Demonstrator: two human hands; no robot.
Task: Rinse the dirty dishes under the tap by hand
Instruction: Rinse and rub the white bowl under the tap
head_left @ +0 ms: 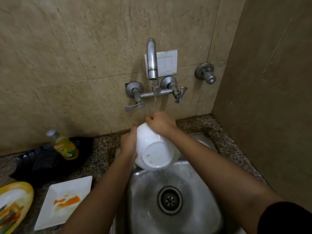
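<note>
bowl over sink, under tap | square plate left on counter | bottle behind, seemingly on bag

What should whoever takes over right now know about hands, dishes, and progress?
Left hand holds the white bowl by its side; right hand grips its far rim.
The bowl is tipped over the sink under the running tap, with a faint smear on its base.
Done: no dish visibly finished.
Left: finish the bowl, then the square plate with orange smears and the yellow-rimmed plate, both dirty on the counter at left.
</note>
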